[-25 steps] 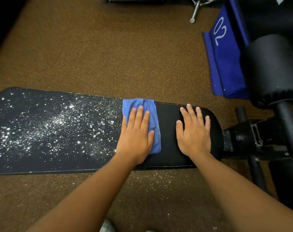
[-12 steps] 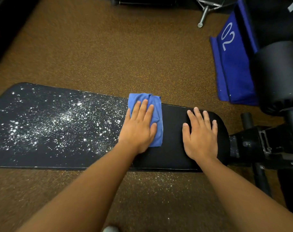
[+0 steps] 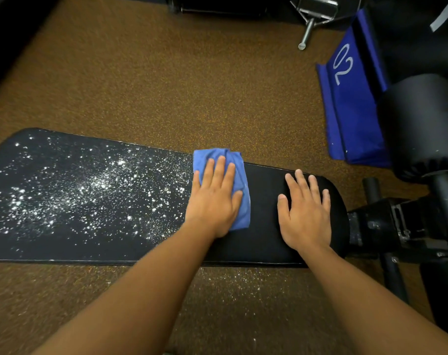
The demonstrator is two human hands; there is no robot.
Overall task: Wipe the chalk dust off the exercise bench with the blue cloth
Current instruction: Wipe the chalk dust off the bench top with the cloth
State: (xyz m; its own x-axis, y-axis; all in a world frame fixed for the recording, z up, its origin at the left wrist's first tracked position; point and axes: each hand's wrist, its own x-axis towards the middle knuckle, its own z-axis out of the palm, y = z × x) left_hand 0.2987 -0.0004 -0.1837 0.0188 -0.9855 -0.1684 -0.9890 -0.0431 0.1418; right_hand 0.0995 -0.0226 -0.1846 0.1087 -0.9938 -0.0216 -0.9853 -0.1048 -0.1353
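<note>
Floor [image 3: 166,85]: brown speckled, white specks at 6 o'clock beside the bench edge. Bench [image 3: 266,242] runs 9 to 3 across my view; dust [image 3: 89,190] covers its 9 o'clock stretch, the 3 o'clock end looks clean. Blue pad [image 3: 351,111] marked "02" at 2 o'clock. My right hand [image 3: 306,213] lies flat, fingers spread, on bare bench. My left hand [image 3: 214,198] presses flat on the cloth [image 3: 239,185], at the dust's edge.
</note>
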